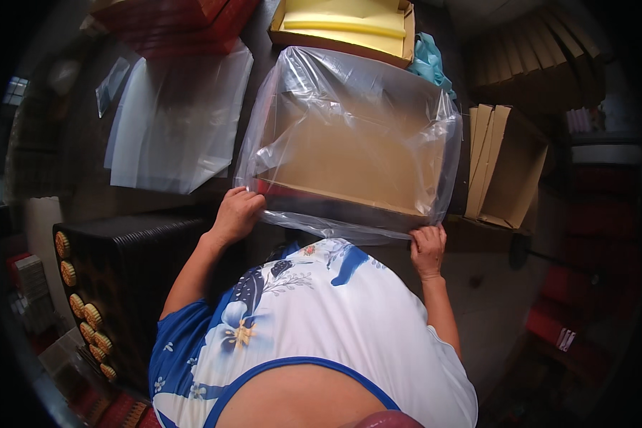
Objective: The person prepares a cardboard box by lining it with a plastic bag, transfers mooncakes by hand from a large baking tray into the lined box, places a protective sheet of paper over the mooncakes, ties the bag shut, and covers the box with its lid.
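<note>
In front of me on the dark table is an open, shallow cardboard box (357, 160). A large clear plastic bag (335, 71) covers it and hangs past its rim all round; whether the plastic lines the inside or lies over the top, I cannot tell. At the near left corner my left hand (238, 212) is closed on the edge of the bag, fingers bunched. By the near right corner, my right hand (428, 250) pinches the same near edge. Between them the edge of the plastic sags loosely close to my body.
Flat clear plastic bags (182, 121) lie at left, beside red boxes (182, 28). A box with yellow sheets (342, 32) and a teal bag (429, 63) sit behind. Nested cardboard boxes (503, 167) stand right. Black stacked trays (135, 242) with round pastries (93, 314) are at lower left.
</note>
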`<state>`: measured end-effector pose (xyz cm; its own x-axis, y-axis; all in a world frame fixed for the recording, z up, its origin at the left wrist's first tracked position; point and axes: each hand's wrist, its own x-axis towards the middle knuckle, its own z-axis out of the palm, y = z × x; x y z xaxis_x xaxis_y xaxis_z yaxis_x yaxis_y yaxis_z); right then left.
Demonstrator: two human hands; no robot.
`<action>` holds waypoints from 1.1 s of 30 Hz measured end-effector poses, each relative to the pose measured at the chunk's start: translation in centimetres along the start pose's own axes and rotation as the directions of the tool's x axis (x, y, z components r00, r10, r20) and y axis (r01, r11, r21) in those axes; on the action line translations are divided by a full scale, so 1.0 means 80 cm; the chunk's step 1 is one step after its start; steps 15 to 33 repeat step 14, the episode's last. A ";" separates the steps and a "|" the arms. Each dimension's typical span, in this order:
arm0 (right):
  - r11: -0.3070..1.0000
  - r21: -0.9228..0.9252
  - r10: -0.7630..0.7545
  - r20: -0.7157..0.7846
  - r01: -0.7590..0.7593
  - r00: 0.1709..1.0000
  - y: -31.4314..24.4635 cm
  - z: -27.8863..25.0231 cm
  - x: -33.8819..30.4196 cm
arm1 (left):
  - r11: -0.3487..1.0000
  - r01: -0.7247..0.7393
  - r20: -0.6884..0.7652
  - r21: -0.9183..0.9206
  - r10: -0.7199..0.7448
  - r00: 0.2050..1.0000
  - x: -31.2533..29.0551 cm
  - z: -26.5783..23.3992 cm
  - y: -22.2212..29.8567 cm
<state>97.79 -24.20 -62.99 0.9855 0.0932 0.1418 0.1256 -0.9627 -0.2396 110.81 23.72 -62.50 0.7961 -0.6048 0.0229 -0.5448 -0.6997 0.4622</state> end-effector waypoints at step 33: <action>0.340 0.838 0.504 0.220 -0.426 0.835 0.133 0.094 0.165 | 0.692 0.245 -0.257 -0.679 -0.536 0.804 0.092 0.025 -0.067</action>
